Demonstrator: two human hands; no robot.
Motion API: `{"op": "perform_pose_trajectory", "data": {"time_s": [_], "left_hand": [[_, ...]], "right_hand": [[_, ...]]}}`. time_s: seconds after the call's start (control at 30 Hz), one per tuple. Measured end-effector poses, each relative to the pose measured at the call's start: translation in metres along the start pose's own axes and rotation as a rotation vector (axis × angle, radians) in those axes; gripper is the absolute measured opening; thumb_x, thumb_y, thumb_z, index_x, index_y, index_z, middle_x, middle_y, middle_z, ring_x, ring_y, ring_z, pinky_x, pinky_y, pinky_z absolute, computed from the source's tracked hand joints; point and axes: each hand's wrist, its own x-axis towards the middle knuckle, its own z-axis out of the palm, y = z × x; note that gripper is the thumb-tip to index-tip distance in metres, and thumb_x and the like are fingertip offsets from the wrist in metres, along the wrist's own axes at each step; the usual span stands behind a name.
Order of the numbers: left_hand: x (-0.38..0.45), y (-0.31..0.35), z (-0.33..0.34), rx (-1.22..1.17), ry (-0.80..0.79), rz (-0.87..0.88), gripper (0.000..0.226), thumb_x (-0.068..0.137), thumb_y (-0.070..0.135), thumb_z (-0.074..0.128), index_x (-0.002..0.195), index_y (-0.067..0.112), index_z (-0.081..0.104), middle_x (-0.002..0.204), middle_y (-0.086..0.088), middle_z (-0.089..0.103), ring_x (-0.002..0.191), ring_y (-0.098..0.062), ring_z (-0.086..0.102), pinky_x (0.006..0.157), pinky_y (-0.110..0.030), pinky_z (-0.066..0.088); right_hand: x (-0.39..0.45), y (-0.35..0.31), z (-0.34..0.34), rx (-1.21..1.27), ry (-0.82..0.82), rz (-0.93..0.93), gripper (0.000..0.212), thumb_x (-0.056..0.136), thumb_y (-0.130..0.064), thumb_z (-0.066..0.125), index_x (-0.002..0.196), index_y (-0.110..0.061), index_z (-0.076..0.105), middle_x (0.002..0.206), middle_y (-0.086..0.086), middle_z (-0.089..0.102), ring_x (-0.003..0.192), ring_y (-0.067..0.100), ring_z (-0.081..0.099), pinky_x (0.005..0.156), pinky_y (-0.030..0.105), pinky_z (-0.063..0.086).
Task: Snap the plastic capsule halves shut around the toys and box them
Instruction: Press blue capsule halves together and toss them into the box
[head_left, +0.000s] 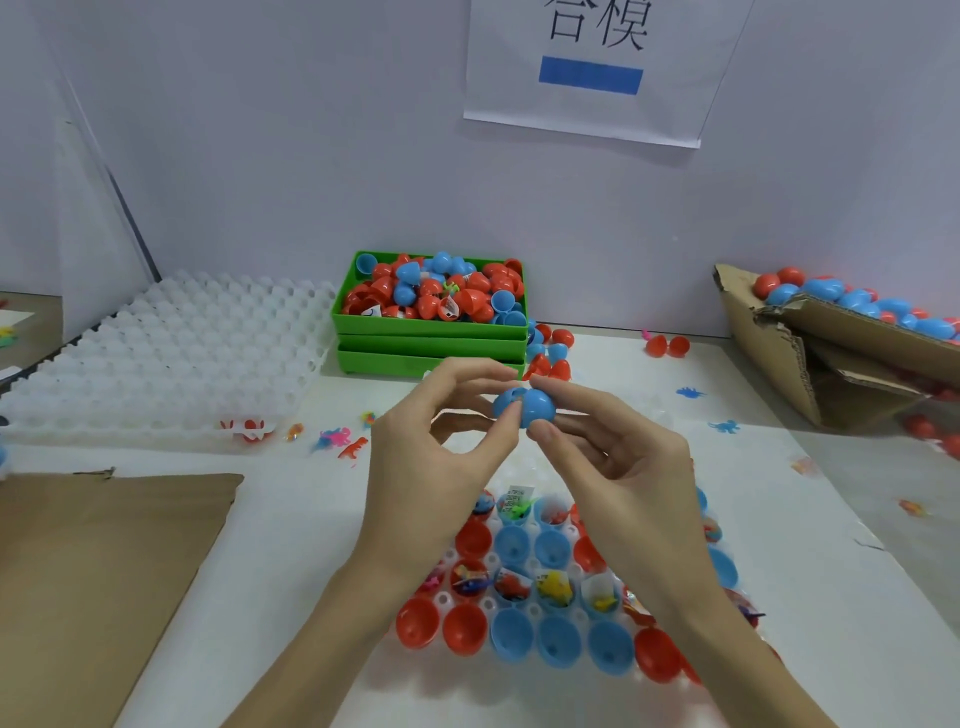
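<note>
Closing step: pressing two halves of a blue capsule (523, 406) together.
Pinched between left hand (436, 447) and right hand (613, 457) fingertips; next, probably a firm squeeze, then into the cardboard box (831, 358).

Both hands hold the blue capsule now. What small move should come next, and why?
Probably press the two halves together until they close. The left hand and right hand each pinch one side of the blue capsule, and a seam still shows between its halves.

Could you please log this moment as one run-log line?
step: closing capsule | left hand: pinches blue capsule | right hand: pinches it too | cardboard box: holds capsules
</note>
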Motion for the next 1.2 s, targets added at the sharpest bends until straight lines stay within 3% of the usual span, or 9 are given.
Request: {"op": "perform_pose_trajectory", "data": {"time_s": [0.2, 0.47, 0.73, 0.8, 1.0, 1.2], "left_hand": [[0.001, -0.002, -0.001, 0.007, -0.032, 0.023, 0.012, 0.093, 0.014, 0.077, 0.102, 0.02, 0.072, 0.097, 0.011, 0.075, 0.097, -0.018, 0.074, 0.082, -0.021, 0.059], [0.004, -0.002, -0.008, 0.249, -0.164, 0.298, 0.014, 0.1, 0.017, 0.065, 0.111, 0.015, 0.072, 0.107, 0.006, 0.072, 0.095, -0.014, 0.069, 0.082, -0.023, 0.058], [0.003, -0.004, -0.006, 0.073, -0.121, 0.082, 0.036, 0.09, 0.016, 0.08, 0.123, 0.019, 0.067, 0.108, 0.012, 0.072, 0.099, -0.017, 0.071, 0.09, -0.024, 0.058], [0.003, -0.004, -0.007, 0.051, -0.117, 0.086, 0.03, 0.09, 0.016, 0.08, 0.119, 0.019, 0.072, 0.107, 0.009, 0.073, 0.098, -0.02, 0.072, 0.09, -0.029, 0.059], [0.002, -0.001, -0.006, -0.023, -0.121, 0.084, 0.03, 0.091, 0.014, 0.076, 0.121, 0.016, 0.074, 0.115, 0.008, 0.075, 0.111, -0.019, 0.072, 0.093, -0.023, 0.057], [-0.004, -0.002, 0.003, -0.07, -0.127, 0.104, 0.036, 0.094, 0.007, 0.072, 0.13, 0.012, 0.07, 0.126, 0.003, 0.072, 0.124, -0.025, 0.066, 0.104, -0.033, 0.055]], "right_hand": [[0.0, -0.001, 0.0, -0.004, 0.03, -0.001, 0.033, 0.092, -0.009, 0.076, 0.122, -0.024, 0.074, 0.115, -0.003, 0.074, 0.101, 0.011, 0.075, 0.083, 0.016, 0.058], [0.0, -0.004, -0.002, 0.058, 0.049, 0.065, 0.031, 0.095, -0.011, 0.073, 0.124, -0.022, 0.074, 0.116, -0.001, 0.076, 0.1, 0.011, 0.075, 0.083, 0.016, 0.057], [0.0, -0.008, -0.001, 0.04, 0.057, 0.06, 0.033, 0.094, -0.012, 0.072, 0.125, -0.023, 0.073, 0.114, -0.005, 0.077, 0.099, 0.009, 0.075, 0.079, 0.013, 0.057], [0.001, -0.009, -0.002, 0.049, 0.041, 0.065, 0.033, 0.095, -0.012, 0.072, 0.126, -0.02, 0.072, 0.111, -0.006, 0.078, 0.1, 0.009, 0.075, 0.081, 0.014, 0.057], [0.002, -0.011, -0.006, 0.043, 0.009, 0.061, 0.034, 0.092, -0.017, 0.072, 0.126, -0.018, 0.073, 0.11, -0.01, 0.079, 0.103, 0.009, 0.075, 0.086, 0.017, 0.058], [0.002, -0.013, -0.008, 0.047, 0.024, 0.055, 0.034, 0.09, -0.018, 0.072, 0.124, -0.018, 0.074, 0.108, -0.013, 0.079, 0.101, 0.008, 0.075, 0.085, 0.016, 0.057]]}}
